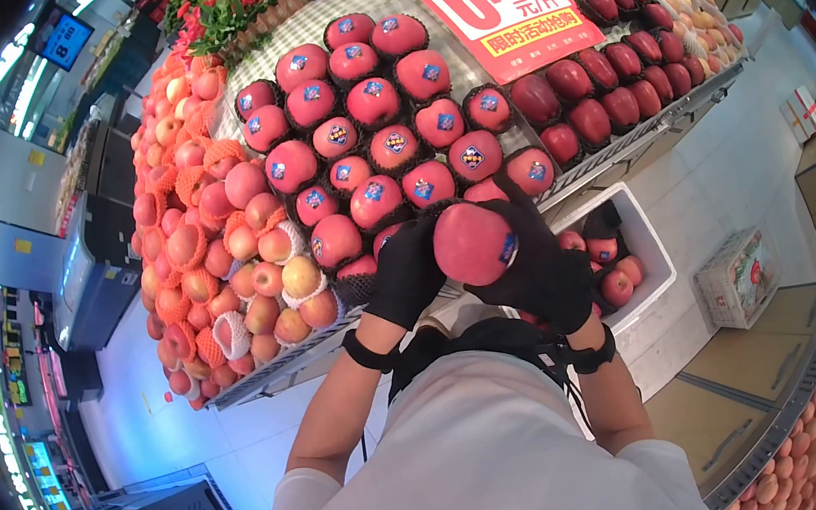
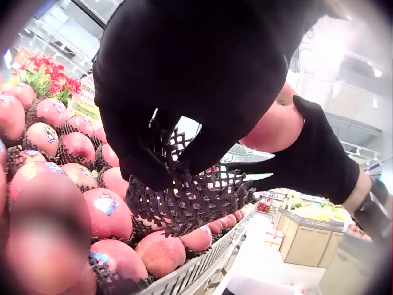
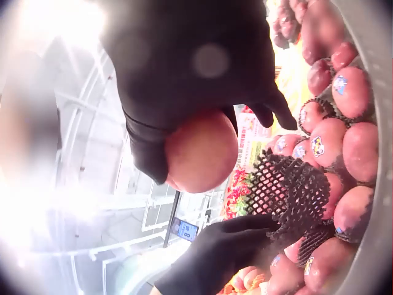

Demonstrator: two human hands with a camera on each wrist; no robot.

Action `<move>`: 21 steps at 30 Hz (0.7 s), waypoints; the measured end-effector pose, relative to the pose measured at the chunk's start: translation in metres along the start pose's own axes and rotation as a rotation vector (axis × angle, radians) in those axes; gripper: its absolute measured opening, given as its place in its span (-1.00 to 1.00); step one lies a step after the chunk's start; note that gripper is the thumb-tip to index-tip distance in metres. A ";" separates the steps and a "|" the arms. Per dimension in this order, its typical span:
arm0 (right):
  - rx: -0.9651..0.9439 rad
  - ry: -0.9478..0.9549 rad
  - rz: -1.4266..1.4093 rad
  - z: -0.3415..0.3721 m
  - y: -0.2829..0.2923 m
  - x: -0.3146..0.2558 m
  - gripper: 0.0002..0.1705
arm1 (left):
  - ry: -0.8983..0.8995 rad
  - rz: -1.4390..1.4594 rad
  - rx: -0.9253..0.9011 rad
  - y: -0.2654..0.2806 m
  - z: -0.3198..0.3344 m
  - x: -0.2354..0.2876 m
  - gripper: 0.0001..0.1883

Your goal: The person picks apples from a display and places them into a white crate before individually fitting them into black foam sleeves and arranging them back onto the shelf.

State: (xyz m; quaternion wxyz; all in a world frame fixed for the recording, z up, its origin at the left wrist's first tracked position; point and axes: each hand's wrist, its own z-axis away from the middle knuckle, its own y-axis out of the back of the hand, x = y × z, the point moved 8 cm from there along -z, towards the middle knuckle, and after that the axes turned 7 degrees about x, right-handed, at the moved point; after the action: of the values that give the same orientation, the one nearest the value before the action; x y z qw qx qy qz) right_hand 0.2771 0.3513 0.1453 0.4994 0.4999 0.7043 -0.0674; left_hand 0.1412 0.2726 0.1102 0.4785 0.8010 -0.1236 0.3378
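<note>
A large red apple [image 1: 470, 244] with a blue sticker is gripped by my gloved right hand [image 1: 542, 265]; in the right wrist view the thumb curls round the apple [image 3: 202, 151]. My gloved left hand [image 1: 404, 274] is beside it, over the display edge. In the left wrist view the left fingers pinch a black foam net [image 2: 190, 200], which hangs with no apple visible in it. The same net [image 3: 288, 190] shows beside the left hand [image 3: 215, 255] in the right wrist view. Stickered apples [image 1: 373, 103] in black nets fill the display before both hands.
Apples in orange and white nets [image 1: 190, 240] are piled at the left. A price sign [image 1: 500, 3] stands at the back, dark red apples [image 1: 611, 96] to its lower right. A white foam box [image 1: 652, 257] holding several apples is below right. A basket [image 1: 738, 280] stands on the floor.
</note>
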 end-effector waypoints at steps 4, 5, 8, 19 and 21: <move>-0.052 -0.015 -0.036 0.002 -0.021 0.028 0.01 | -0.017 0.031 0.009 -0.007 0.005 -0.013 -0.48; -0.081 -0.055 -0.025 0.004 -0.023 0.037 0.00 | 0.011 0.033 -0.009 -0.006 0.006 -0.011 -0.47; -0.140 -0.126 0.015 0.012 -0.028 0.051 -0.03 | 0.020 0.030 -0.006 -0.006 0.007 -0.003 -0.43; -0.120 -0.095 -0.031 0.005 -0.018 0.042 -0.09 | -0.010 0.220 -0.093 -0.001 0.008 0.006 -0.09; -0.116 -0.117 -0.053 0.006 -0.015 0.045 -0.10 | -0.173 0.087 -0.041 0.005 0.010 -0.001 0.00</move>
State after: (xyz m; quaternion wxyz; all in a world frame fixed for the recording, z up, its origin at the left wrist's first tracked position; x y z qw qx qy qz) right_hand 0.2691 0.3693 0.1014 0.5659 0.4465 0.6897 -0.0686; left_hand 0.1417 0.2616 0.1097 0.4675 0.8110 -0.2059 0.2853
